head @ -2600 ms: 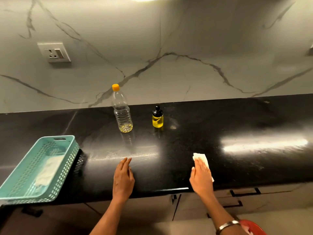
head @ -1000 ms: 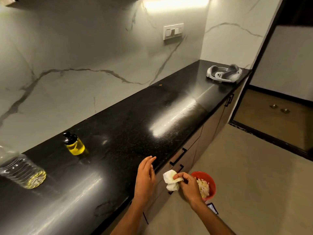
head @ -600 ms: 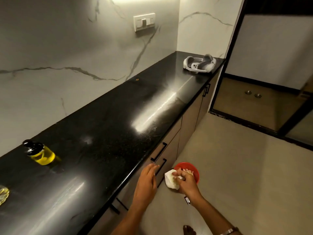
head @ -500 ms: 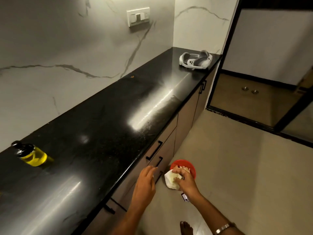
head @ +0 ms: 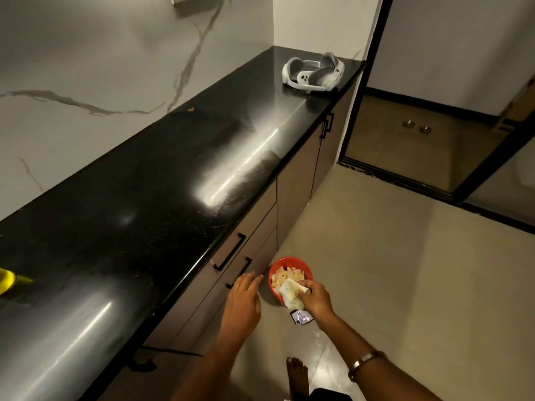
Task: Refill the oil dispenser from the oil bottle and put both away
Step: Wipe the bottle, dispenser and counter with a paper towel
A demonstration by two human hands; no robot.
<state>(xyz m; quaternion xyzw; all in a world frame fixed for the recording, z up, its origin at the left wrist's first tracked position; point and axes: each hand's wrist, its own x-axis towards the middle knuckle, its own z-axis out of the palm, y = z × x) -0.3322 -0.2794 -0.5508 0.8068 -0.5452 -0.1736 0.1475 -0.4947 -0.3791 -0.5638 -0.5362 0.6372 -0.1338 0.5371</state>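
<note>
Only a yellow sliver of the oil dispenser [head: 5,280] shows at the left edge, standing on the black counter [head: 139,198]. The oil bottle is out of view. My right hand [head: 314,298] pinches a crumpled white tissue [head: 291,292] over a red bin [head: 289,277] on the floor. The bin holds several used tissues. My left hand [head: 243,302] hovers beside the bin with relaxed fingers, holding nothing.
Brown drawers with black handles [head: 230,251] run under the counter edge. A white headset [head: 314,72] lies at the counter's far end. A small phone-like object [head: 301,316] lies on the beige floor near the bin, and my bare foot [head: 295,374] is below it.
I have turned right, away from the bottle and dispenser. My right hand lifted the tissue off the counter and brought it down over the red bin; my left hand left the counter.
</note>
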